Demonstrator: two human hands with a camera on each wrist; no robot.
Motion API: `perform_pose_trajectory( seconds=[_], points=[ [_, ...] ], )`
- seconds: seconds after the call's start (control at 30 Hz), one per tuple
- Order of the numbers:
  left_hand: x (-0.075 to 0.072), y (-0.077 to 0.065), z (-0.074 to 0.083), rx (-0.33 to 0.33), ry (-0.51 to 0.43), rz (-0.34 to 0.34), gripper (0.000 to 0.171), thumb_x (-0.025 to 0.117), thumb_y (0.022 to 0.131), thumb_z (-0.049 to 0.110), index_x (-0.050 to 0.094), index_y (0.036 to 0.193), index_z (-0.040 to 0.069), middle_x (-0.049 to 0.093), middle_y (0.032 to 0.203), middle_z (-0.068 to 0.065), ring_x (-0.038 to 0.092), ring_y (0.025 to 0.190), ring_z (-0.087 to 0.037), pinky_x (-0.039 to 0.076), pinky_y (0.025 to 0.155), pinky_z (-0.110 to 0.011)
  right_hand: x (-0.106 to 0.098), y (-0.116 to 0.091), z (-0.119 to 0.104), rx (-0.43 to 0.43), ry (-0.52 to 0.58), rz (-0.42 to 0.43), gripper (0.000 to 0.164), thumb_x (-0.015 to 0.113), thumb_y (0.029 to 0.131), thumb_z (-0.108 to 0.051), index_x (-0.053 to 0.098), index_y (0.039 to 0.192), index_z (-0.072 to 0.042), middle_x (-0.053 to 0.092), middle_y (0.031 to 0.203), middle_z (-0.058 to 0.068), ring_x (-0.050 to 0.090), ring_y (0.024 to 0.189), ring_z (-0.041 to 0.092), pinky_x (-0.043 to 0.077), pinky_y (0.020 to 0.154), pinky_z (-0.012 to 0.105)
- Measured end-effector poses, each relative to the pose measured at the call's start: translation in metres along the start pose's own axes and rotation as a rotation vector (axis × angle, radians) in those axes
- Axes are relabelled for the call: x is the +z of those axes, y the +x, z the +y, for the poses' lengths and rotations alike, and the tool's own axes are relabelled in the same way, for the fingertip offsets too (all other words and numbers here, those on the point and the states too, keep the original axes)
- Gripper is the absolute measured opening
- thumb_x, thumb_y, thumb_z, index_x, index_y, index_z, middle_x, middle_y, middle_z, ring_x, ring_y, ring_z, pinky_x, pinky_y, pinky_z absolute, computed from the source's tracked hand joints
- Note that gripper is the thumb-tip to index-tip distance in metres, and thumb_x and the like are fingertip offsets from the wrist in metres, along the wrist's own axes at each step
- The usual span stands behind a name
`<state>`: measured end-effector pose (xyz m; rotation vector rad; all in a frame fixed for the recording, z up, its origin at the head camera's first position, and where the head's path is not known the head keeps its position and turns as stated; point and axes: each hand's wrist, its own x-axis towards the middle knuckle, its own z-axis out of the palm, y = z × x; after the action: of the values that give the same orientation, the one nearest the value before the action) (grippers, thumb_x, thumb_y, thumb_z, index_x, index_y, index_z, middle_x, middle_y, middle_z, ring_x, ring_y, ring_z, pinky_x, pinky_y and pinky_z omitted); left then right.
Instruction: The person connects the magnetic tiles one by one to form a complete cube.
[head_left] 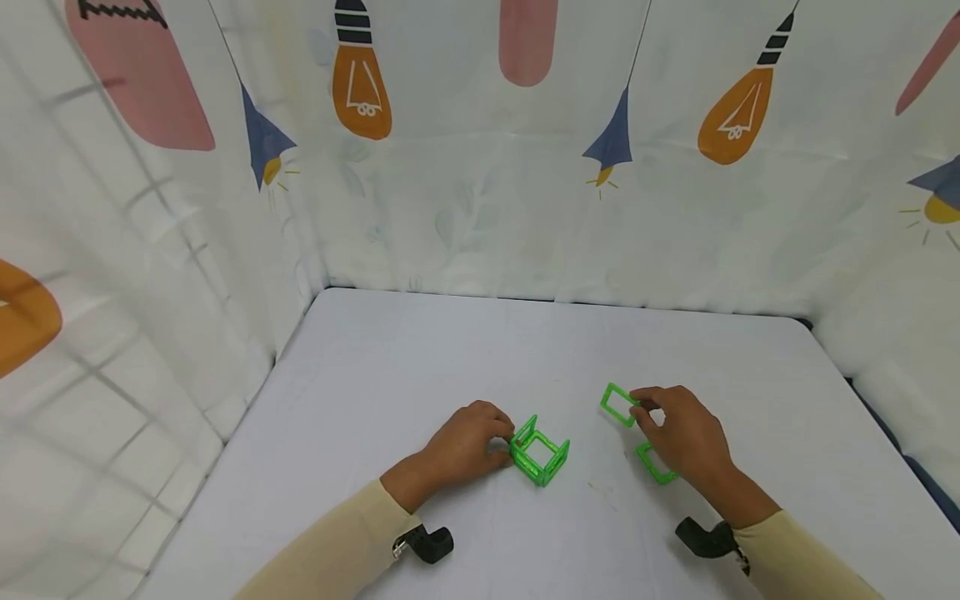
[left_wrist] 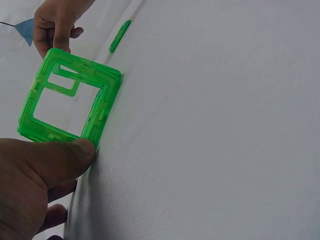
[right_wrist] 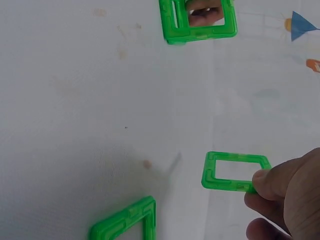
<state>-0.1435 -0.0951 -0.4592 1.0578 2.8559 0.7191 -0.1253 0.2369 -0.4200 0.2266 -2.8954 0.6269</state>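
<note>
Your right hand holds a green tile in a narrow grip, pinched at one end between thumb and fingers. The tile looks lifted off the tabletop and tilted; its longer-looking side runs out from your fingertips, though the slant hides whether it is truly square. From that grip, the green box lies to the left and a little nearer you, well apart, with upright walls around its base. Your left hand is much the nearer: its grip is closed on the box's left side, thumb on the frame, so that side is taken up by fingers. A loose tile lies on the tabletop nearer you, partly hidden by your right hand and off the line from the held tile to the box. Beyond hangs a printed curtain.
</note>
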Motion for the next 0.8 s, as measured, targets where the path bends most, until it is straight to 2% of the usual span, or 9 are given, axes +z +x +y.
perform_pose_trajectory(
  seconds=[0.13,0.33,0.63,0.8],
  points=[
    [0.001,0.000,-0.001,-0.005,0.001,-0.001,0.014,0.085,0.087,0.022,0.078,0.099,0.020,0.068,0.112,0.006,0.060,0.113,-0.017,0.050,0.097,-0.038,0.004,0.000,-0.007,-0.009,0.004,-0.001,0.028,0.073,0.096,-0.019,0.074,0.122,-0.009,0.073,0.106,0.005,0.062,0.106,0.031,0.049,0.056,0.032],
    [0.000,0.000,-0.001,-0.009,0.007,-0.004,0.014,0.085,0.087,0.022,0.078,0.099,0.020,0.068,0.112,0.006,0.059,0.114,-0.017,0.050,0.098,-0.038,0.011,-0.002,-0.015,-0.046,-0.004,0.021,0.027,0.076,0.093,-0.017,0.075,0.119,-0.010,0.073,0.103,0.003,0.064,0.104,0.029,0.051,0.058,0.032],
    [-0.002,-0.001,0.002,-0.005,-0.005,0.001,0.014,0.085,0.086,0.020,0.078,0.098,0.019,0.068,0.110,0.006,0.060,0.112,-0.017,0.051,0.096,-0.037,0.019,-0.004,-0.026,-0.078,0.013,0.065,0.022,0.081,0.089,-0.017,0.078,0.110,-0.013,0.068,0.099,0.002,0.064,0.079,0.019,0.045,0.050,0.025],
    [-0.002,-0.001,0.001,-0.001,-0.008,0.000,0.014,0.085,0.086,0.020,0.078,0.098,0.019,0.068,0.110,0.006,0.060,0.111,-0.017,0.051,0.096,-0.036,0.024,-0.005,-0.029,-0.108,0.002,0.089,0.022,0.084,0.087,-0.016,0.079,0.108,-0.013,0.067,0.095,0.000,0.064,0.082,0.017,0.046,0.052,0.024]
  ],
)
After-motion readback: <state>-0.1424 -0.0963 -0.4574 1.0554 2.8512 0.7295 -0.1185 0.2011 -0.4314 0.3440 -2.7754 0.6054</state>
